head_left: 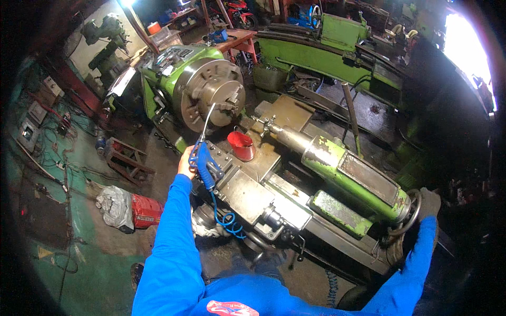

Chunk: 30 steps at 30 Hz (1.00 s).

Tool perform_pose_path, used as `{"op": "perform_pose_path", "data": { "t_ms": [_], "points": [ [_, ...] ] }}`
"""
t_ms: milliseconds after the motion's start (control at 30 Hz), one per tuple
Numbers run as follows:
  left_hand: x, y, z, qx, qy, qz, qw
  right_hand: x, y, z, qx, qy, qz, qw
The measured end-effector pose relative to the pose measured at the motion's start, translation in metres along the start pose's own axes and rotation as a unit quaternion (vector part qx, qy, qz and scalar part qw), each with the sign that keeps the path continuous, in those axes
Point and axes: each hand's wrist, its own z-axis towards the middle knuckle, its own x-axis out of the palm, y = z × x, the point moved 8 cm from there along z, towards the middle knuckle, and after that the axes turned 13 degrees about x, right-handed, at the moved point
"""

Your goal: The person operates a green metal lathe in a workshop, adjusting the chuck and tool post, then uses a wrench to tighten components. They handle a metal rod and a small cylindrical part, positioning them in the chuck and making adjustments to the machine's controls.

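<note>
My left hand [186, 163] is wrapped round a blue air blow gun [206, 166]. Its long thin nozzle points up toward the lathe chuck [223, 96], and a coiled blue hose [227, 224] hangs from its handle. On the far right, my right hand [430, 203], in a dark glove, grips the rim of the tailstock handwheel [412, 213]. The worn green tailstock [352, 171] carries a drill chuck [270, 125] facing the lathe chuck. Between them, a red cut-open can [242, 147] stands on the carriage [263, 164]. The chuck jaws hold no workpiece that I can make out.
Below the carriage stick out crank handles [301, 252]. A red and white sack [139, 210] and a rusty metal frame [128, 160] are on the floor at left. Behind stands another green lathe [295, 55], with an upright bar [351, 117] before it. Cables trail over the green floor.
</note>
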Motion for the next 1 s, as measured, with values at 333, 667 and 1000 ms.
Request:
{"op": "perform_pose_path", "data": {
  "t_ms": [333,667,1000],
  "points": [
    [0.031,0.02,-0.008,0.033,-0.01,0.101,0.994,-0.022,0.058,-0.237,0.199,-0.138,0.369,0.897],
    [0.052,-0.01,0.004,0.1,0.115,0.412,0.898,-0.019,0.015,-0.097,0.379,-0.083,0.357,0.85],
    [0.069,-0.014,-0.024,0.147,0.07,0.331,0.929,0.108,-0.016,-0.155,0.434,-0.111,0.772,0.451]
  ]
}}
